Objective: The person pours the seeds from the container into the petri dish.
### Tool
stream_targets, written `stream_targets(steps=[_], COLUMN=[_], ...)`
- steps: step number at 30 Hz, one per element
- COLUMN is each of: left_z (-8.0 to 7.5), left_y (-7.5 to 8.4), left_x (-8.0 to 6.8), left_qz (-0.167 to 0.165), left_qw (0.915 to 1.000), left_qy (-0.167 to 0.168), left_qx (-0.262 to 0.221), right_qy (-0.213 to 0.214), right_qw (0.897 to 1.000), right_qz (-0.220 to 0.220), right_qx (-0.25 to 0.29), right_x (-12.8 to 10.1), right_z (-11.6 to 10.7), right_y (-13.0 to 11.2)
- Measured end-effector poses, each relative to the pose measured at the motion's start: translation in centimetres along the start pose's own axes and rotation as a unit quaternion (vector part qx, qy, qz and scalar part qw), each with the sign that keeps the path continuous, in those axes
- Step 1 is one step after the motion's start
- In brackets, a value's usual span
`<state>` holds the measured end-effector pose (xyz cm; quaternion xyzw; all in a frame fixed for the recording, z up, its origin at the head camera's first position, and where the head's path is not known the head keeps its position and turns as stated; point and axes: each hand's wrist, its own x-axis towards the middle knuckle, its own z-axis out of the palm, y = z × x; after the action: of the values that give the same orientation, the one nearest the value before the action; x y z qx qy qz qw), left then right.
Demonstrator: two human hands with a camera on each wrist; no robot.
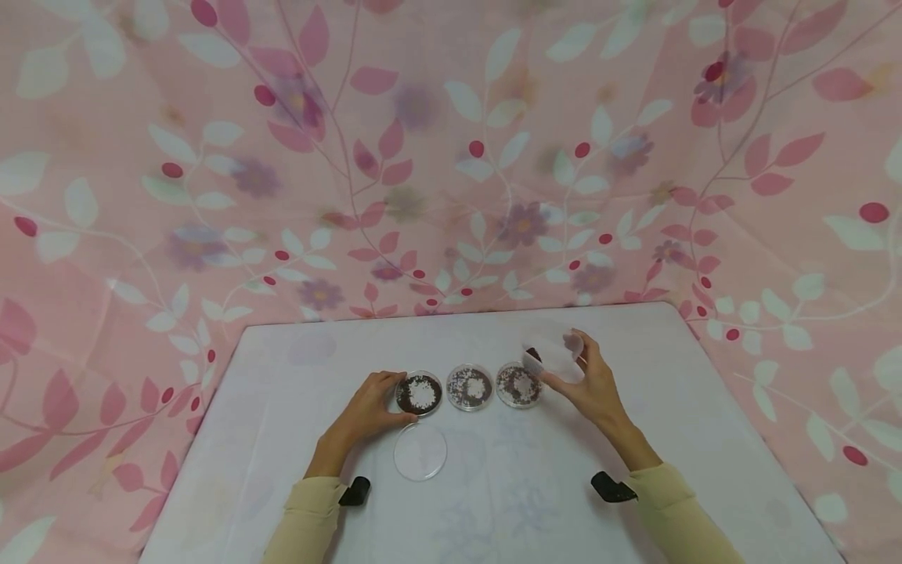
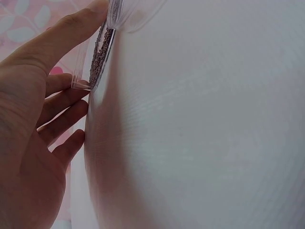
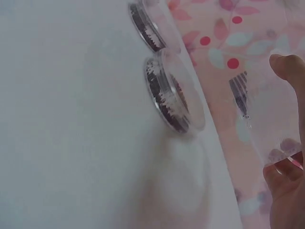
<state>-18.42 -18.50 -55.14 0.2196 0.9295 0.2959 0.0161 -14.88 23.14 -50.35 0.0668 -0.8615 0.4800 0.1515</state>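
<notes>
At the left end of a row of round clear dishes, my left hand (image 1: 372, 405) grips the edge of a petri dish (image 1: 421, 393) with dark granules round a white middle. Seen from the left wrist, that dish (image 2: 101, 59) stands between the thumb and the fingers. My right hand (image 1: 595, 388) holds up a translucent plastic container (image 1: 557, 362) near the right end of the row; a dark patch shows at one end of it. From the right wrist the thumb and fingertips pinch this container (image 3: 274, 112); whether it is a cup or a bag I cannot tell.
A middle dish (image 1: 469, 388) and a right dish (image 1: 518, 385) hold dark and pale bits. In front of the left dish lies a clear round lid (image 1: 420, 452). The white table (image 1: 521, 501) meets a pink floral cloth (image 1: 423, 157) at the back.
</notes>
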Motion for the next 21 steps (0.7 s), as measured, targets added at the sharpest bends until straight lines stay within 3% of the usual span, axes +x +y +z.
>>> stream_targets(steps=[5,13,21], left_z=[-0.1,-0.2,-0.2], left_y=[0.2,0.3,0.2], left_x=[0.0,-0.1,0.0], left_qz=[0.001,-0.007,-0.005], left_qw=[1.0000,0.9999,1.0000], left_qy=[-0.001,-0.009,-0.006], left_qx=[0.000,-0.004,-0.005], right_qy=[0.011,0.028,0.017], right_qw=[0.999,0.996,0.993], right_qz=[0.046,0.081,0.114], right_qx=[-0.002,0.013,0.017], right_x=[-1.2,-2.5,-3.6], right_z=[-1.0,-1.8,-1.9], right_y=[1.6,3.2,4.5])
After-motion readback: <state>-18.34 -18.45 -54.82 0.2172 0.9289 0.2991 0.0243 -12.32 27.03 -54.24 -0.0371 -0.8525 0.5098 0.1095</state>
